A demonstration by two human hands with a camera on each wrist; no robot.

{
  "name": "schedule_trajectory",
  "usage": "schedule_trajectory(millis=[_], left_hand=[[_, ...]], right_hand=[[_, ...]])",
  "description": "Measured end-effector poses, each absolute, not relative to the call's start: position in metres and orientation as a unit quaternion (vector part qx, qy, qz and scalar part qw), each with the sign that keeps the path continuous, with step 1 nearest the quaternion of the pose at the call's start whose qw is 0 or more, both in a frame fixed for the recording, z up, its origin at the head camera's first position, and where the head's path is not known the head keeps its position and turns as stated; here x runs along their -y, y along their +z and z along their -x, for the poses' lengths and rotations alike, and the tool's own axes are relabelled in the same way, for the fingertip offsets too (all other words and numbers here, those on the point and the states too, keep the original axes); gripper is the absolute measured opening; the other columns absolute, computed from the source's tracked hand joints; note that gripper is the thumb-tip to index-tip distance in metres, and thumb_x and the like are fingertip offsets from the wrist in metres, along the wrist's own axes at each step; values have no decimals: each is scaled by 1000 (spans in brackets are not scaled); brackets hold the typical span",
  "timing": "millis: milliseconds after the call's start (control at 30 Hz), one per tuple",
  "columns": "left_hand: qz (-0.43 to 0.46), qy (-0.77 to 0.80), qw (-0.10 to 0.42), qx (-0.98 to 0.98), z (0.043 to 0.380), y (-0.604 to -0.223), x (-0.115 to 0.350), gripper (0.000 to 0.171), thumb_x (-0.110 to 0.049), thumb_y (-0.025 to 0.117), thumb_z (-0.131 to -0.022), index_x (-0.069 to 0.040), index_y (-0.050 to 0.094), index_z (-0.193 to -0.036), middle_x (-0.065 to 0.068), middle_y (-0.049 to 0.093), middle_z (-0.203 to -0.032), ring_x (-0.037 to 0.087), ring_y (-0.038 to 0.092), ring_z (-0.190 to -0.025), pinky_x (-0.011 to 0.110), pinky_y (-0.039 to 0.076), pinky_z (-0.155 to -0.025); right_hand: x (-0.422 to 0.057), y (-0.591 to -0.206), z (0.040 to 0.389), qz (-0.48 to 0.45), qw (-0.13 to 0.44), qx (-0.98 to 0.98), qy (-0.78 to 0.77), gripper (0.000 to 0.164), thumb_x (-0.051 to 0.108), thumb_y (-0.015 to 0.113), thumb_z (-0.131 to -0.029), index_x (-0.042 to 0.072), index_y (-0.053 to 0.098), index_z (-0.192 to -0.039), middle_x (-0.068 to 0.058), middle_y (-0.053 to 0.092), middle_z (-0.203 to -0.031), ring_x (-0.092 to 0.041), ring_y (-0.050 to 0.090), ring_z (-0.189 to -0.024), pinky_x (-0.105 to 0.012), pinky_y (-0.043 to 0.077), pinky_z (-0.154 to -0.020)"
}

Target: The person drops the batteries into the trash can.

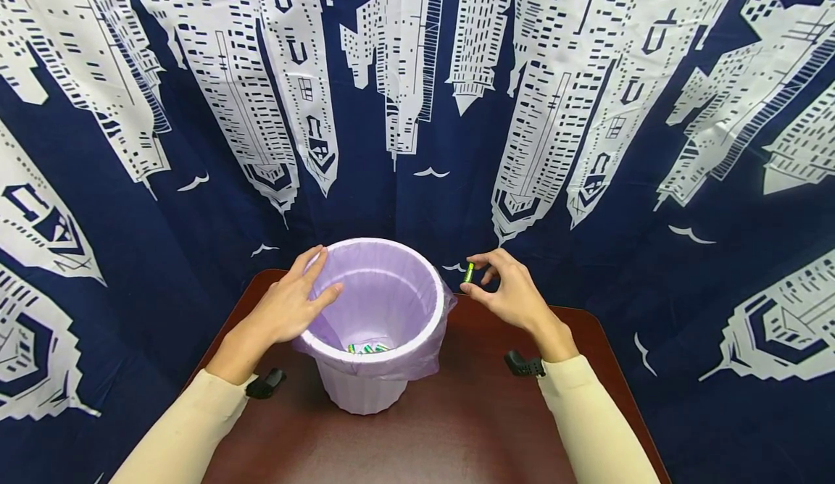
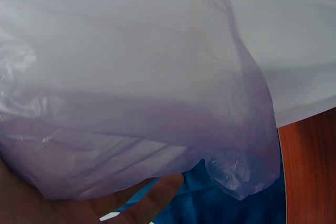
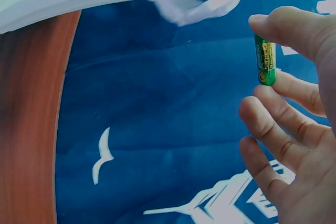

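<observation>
My right hand (image 1: 512, 288) pinches a small green battery (image 1: 468, 272) between thumb and fingertips, to the right of the bin. In the right wrist view the battery (image 3: 265, 60) has a gold label, and the other fingers spread away from it. A pale bin (image 1: 362, 390) stands upright, lined with a thin purple plastic bag (image 1: 427, 357) folded over its rim. At its left rim is my left hand (image 1: 287, 306), fingers fairly straight and thumb over the opening. Several green-and-white batteries (image 1: 368, 348) lie at the bottom, partly hidden by the near rim.
The bin stands on a dark reddish-brown table (image 1: 457, 426) with rounded far corners. Behind and beside it hangs a navy curtain (image 1: 404, 201) printed with white buildings and birds. Loose bag edge (image 2: 241, 177) hangs down outside the bin.
</observation>
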State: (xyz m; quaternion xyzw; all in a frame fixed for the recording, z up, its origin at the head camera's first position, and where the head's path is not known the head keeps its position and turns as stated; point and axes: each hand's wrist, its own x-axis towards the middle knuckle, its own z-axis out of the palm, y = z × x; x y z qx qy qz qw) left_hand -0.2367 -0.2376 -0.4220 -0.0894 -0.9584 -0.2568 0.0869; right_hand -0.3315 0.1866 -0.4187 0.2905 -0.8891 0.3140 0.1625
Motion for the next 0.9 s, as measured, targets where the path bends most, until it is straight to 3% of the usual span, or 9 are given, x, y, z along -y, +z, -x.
schedule_trajectory(millis=[300,533,900], left_hand=[[92,-256,92,958,237,-423,238,87,-56,57,-119,-2,31,-183,19,25,-193,62,59,-155,78,46,-129],[91,-260,85,958,238,-424,238,88,-57,57,-119,-3,30,-183,18,23,-194,62,57,-157,78,45,-130],[88,-261,81,958,237,-421,237,88,-59,55,-119,-5,29,-184,18,22,-194,63,56,-157,80,44,-129]], right_hand=[[-168,-387,325,-317,185,879,306,47,24,98,-95,10,81,-137,-8,77,-122,-19,75,-92,-38,58,-89],[-152,-368,320,-338,184,872,303,48,25,98,-96,10,81,-138,-6,75,-118,-29,75,-96,-40,57,-88],[-111,-339,314,-396,172,852,296,48,25,97,-96,8,80,-137,-9,77,-125,-24,73,-96,-41,61,-90]])
